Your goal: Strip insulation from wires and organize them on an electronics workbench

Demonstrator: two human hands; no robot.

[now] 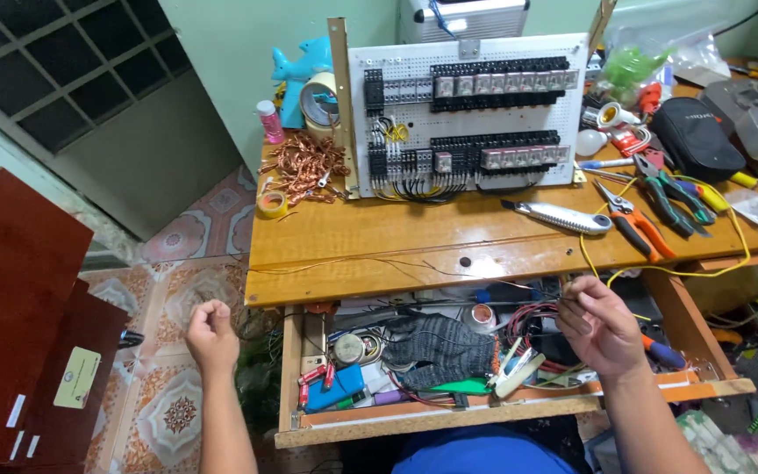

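Observation:
My left hand (210, 335) is closed in a fist over the tiled floor, left of the open drawer (449, 418); nothing shows in it. My right hand (603, 326) hovers over the drawer's right side, fingertips pinched on a thin wire (379, 262) that runs along the wooden bench's front edge (353, 279). Below the hands the drawer holds a dark knit glove (440, 347), red wires and small parts. A white perforated board (572, 110) with black relays and terminal blocks stands upright at the back of the bench.
On the bench lie a silver utility knife (559, 218), orange-handled pliers (638, 226), green-handled pliers (673, 197), a yellow wire (739, 237), a copper wire tangle (304, 167), tape rolls (272, 204) and a black pouch (704, 136). A brown cabinet (19, 307) stands at left.

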